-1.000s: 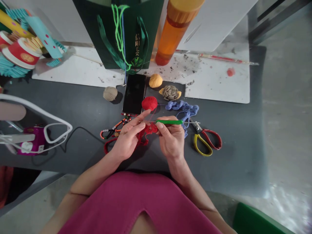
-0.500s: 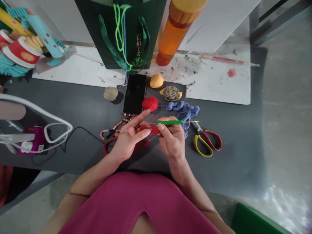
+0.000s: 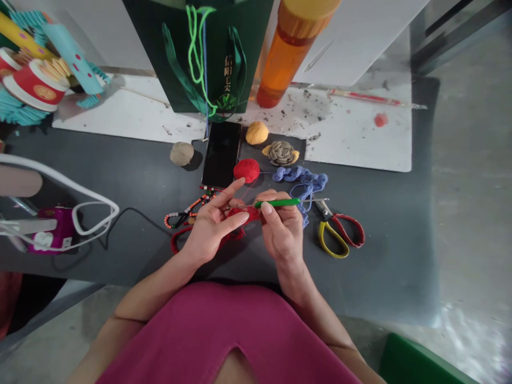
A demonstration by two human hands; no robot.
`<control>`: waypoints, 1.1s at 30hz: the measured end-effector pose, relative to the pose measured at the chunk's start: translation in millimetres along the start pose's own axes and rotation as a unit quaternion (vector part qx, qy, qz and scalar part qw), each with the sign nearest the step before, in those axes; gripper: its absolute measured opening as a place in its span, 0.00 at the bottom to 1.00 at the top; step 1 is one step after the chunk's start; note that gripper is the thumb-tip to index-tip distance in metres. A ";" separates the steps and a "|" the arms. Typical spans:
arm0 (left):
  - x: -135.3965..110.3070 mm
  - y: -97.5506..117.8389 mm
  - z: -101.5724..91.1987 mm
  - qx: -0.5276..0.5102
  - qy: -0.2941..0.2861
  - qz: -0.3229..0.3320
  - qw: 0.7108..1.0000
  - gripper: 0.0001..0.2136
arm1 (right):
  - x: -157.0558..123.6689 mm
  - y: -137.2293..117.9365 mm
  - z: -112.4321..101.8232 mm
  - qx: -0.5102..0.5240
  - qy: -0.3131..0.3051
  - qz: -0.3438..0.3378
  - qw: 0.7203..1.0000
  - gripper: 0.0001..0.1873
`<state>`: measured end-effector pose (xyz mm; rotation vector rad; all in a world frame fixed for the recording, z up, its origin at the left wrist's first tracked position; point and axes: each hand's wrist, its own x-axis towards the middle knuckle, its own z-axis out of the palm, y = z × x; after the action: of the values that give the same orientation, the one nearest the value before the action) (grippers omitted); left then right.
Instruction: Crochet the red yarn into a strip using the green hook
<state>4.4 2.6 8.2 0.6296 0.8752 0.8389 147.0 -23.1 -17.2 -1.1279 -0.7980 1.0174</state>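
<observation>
The left hand [image 3: 212, 226] pinches the red crochet piece [image 3: 252, 214] on the near side of the red yarn ball [image 3: 247, 170]. The right hand [image 3: 283, 224] grips the green-handled hook [image 3: 282, 202], its left end at the piece. Caution: insufficient tension may let a loop slip off. The hook's right end overlaps the blue crochet [image 3: 307, 181] in view; contact could snag its strands.

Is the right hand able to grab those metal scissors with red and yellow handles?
Probably yes: the scissors lie right of the right hand and nothing covers their handles, but it should put down the green-handled metal crochet hook first.
</observation>
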 end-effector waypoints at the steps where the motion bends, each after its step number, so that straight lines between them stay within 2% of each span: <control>1: 0.1 -0.3 -0.1 0.004 0.002 0.003 1.000 0.29 | -0.2 -0.5 -0.4 -0.014 -0.004 -0.008 1.000 0.10; 6: 1.5 -1.6 -0.5 0.018 0.008 0.029 0.999 0.33 | -4.2 -3.3 0.5 -0.108 -0.030 -0.099 0.989 0.02; 9: 2.3 -2.7 -1.0 0.015 0.004 0.034 0.999 0.37 | -6.7 -2.4 1.3 -0.133 -0.022 -0.144 0.980 0.08; 14: 2.9 -4.7 -0.6 0.000 -0.003 0.036 0.999 0.40 | -8.1 -0.7 1.6 -0.126 -0.012 -0.157 0.979 0.11; 18: 2.2 -4.7 -0.3 0.001 -0.006 0.029 1.000 0.40 | -9.3 -2.3 3.3 -0.131 0.006 -0.149 0.980 0.08; 22: 1.6 -4.9 0.2 -0.017 -0.010 0.017 1.000 0.38 | -9.9 -2.7 6.4 -0.091 0.016 -0.140 0.986 0.07; 25: 1.8 -4.8 0.6 -0.033 -0.024 0.004 0.999 0.37 | -9.1 -0.5 8.0 -0.047 0.019 -0.102 0.993 0.02; 30: 2.3 -0.3 -1.3 -0.060 -0.043 -0.046 0.996 0.35 | -4.3 2.2 6.2 0.034 -0.006 0.000 0.999 0.11; 33: 2.4 3.4 -3.5 -0.071 -0.041 -0.067 0.994 0.31 | -1.0 2.1 2.4 0.051 -0.003 0.024 0.998 0.13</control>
<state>1.1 6.9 8.0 0.4723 0.7674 0.7426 144.0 -23.0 -18.6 -1.0611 -0.7177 1.0907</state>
